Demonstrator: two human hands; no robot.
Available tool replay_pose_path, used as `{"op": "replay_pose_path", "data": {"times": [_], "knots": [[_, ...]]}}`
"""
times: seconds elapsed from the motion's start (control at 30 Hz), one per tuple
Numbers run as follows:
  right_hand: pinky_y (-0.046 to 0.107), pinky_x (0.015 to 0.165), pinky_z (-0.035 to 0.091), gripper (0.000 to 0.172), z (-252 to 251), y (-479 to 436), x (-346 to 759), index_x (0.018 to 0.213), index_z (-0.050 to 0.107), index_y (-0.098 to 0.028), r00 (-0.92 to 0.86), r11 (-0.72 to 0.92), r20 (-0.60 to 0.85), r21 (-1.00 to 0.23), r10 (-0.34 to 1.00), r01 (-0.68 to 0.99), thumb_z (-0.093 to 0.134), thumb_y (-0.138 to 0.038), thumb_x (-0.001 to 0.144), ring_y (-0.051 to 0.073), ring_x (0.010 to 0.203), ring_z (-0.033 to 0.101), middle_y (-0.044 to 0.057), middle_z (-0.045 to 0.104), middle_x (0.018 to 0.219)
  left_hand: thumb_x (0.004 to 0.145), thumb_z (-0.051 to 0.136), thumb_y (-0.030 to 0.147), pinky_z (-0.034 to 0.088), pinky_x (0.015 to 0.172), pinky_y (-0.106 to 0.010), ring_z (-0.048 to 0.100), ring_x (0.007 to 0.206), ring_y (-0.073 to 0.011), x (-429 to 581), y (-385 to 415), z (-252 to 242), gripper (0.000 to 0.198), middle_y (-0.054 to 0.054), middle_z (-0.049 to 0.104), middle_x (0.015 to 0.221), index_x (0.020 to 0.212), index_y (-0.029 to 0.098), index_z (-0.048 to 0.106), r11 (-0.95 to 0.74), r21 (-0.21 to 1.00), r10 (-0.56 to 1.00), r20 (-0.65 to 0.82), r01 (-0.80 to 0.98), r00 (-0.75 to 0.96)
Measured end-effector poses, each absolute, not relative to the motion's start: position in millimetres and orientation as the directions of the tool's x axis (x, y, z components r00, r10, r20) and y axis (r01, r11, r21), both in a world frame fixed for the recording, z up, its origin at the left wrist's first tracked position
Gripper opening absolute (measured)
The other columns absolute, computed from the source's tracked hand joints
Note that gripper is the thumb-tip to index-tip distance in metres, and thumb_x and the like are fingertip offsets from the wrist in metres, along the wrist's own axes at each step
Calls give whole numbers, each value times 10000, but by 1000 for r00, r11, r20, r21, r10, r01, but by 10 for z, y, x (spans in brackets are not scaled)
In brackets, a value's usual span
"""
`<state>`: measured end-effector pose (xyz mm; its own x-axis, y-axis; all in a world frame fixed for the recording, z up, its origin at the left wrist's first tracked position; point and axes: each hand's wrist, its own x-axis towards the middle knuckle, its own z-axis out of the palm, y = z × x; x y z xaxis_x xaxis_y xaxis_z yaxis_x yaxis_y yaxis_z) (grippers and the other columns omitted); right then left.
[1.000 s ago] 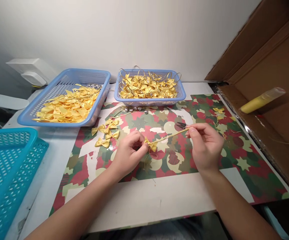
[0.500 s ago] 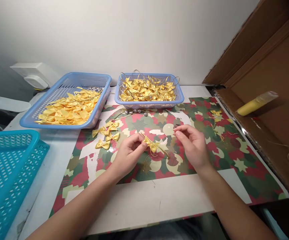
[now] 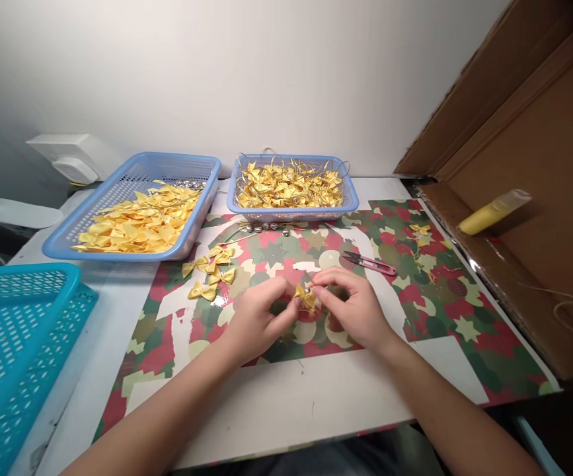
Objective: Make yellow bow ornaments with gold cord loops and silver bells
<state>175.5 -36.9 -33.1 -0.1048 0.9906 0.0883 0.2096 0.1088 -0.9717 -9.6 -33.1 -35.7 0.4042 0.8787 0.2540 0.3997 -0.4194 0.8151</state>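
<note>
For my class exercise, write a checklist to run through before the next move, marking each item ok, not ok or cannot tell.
1. Yellow bow steadied by left hand and right hand: ok.
2. Snips out of both hands: ok, lying on the patterned sheet.
3. Spare bows beside the left hand: ok.
4. All silver beads contained: not ok, several lie loose.
5. Held bow's tie secure: cannot tell, blurred.

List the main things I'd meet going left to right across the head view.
Teal basket → loose yellow bows → left hand → bow between the hands → right hand → yellow-filled tube.
</note>
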Motion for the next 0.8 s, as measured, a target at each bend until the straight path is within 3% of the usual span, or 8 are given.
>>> {"op": "replay_pose_path", "data": {"times": [0.13,0.27,0.4,0.53,0.8], "knots": [[271,704,504,164,-304,-266,1871,780,668,-216,166,-26,-62,-978,984,-207,724,-369,764,139,769,620,12,677,823,887,499,203,362,521,-223,456,553,-99,-101,-323,-340,202,36,523,611,686,201,480,-339,837,930,230,430,286],[261,710,524,239,-283,-143,2083,793,629,-219,346,76,-110,-873,932,-482,777,-384,705,114,734,605,-12,646,803,888,508,255,368,518,-223,472,555,-104,-122,-299,-337,223,39,506,608,678,206,451,-210,889,977,180,408,111],[247,693,532,257,-275,-91,2203,816,627,-212,418,114,-158,-823,894,-556,787,-365,685,99,722,605,-19,632,803,880,530,312,412,553,-231,553,607,-127,-166,-245,-336,234,27,556,631,684,207,455,-120,915,990,140,385,-25],[248,659,528,250,-245,-91,2199,806,630,-208,443,131,-162,-817,882,-561,792,-342,671,102,707,605,-20,634,787,849,544,296,379,513,-227,520,540,-115,-266,-157,-321,237,39,526,592,649,206,453,-93,867,976,177,490,-127],[226,664,503,241,-196,-85,2244,816,632,-208,497,201,-145,-792,856,-576,796,-302,667,73,685,593,-48,632,764,832,531,262,418,561,-237,512,553,-118,-381,-64,-321,223,38,514,599,629,208,456,-154,798,952,277,583,-128]]}}
